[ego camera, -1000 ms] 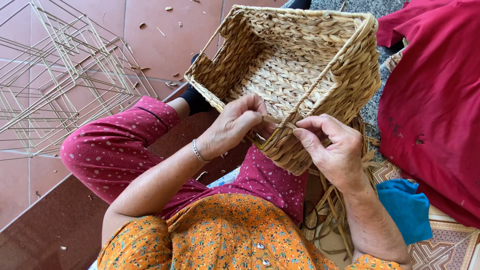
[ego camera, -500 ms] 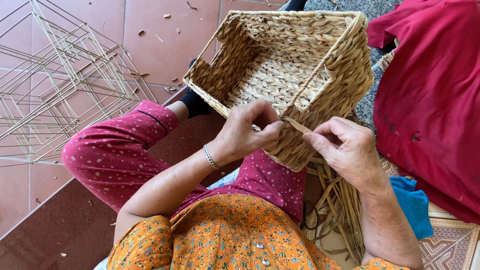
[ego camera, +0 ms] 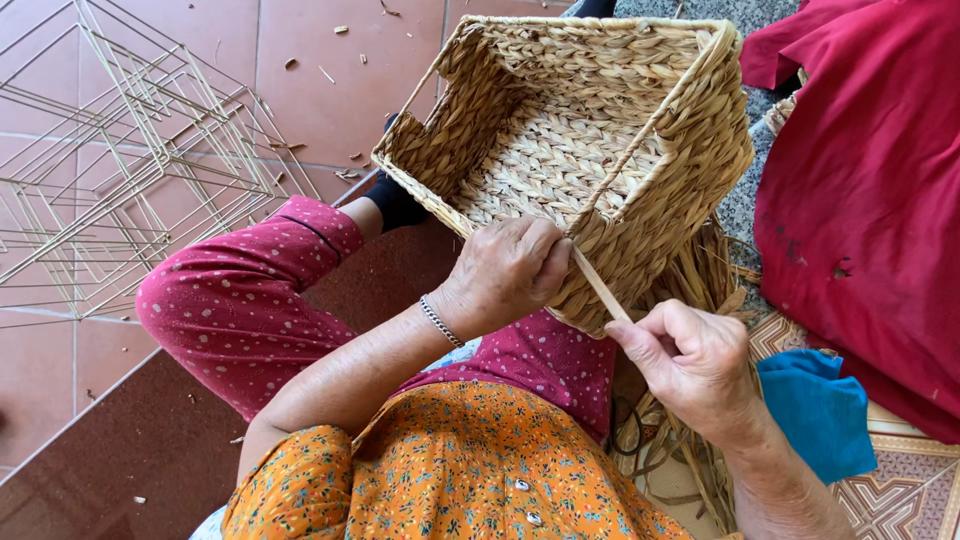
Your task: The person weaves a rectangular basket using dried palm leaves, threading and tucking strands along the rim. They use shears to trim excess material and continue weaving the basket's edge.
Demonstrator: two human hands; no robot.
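We see a rectangular woven straw basket (ego camera: 590,150) at twelve o'clock, resting on a knee in dotted magenta trousers (ego camera: 240,310). The left hand (ego camera: 510,270) presses curled on its near rim; the right hand (ego camera: 690,360), at four o'clock, pinches a straw strand (ego camera: 600,285). Around lie red floor tiles (ego camera: 320,90) and wire frames (ego camera: 110,170) at ten o'clock. The strand is now pulled farther out.

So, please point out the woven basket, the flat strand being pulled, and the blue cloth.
woven basket (ego camera: 640,70): head view, on its far braided rim.
flat strand (ego camera: 600,285): head view, mid-length between the two hands.
blue cloth (ego camera: 820,410): head view, middle of the cloth.
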